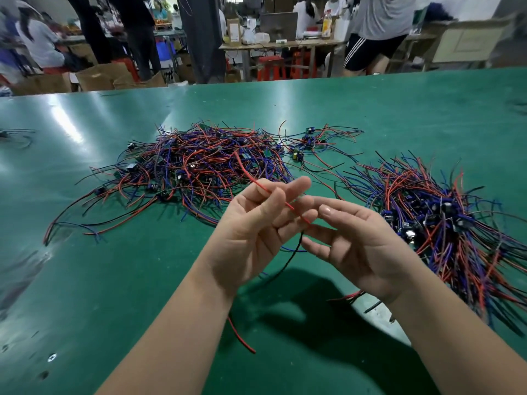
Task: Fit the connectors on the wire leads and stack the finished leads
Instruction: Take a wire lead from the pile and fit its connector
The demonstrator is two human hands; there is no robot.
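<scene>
Above the near part of the green table (85, 280), both bare forearms reach in and the hands meet at mid-frame. The left hand (256, 229) is turned palm-up toward the camera with its fingers curled, and thumb and forefinger pinch a red wire lead (263, 186) that runs up and away into the heap behind. The right hand (362, 246) faces it, fingers loosely extended toward the left fingertips and thumb close to the forefinger; whether it grips anything cannot be told. A black wire lead (288, 259) hangs from between the two hands down toward the table, and a second red lead (242, 337) shows below the left wrist. Beyond the hands lies a big tangled pile (199, 163) of red, blue and black leads with small circuit boards among them. To the right a second bundle (442, 218) lies with its boards bunched together and its wires fanning outward. Past the table's far edge stand cardboard boxes (99, 76), red stools (269, 68) and blurred people.
</scene>
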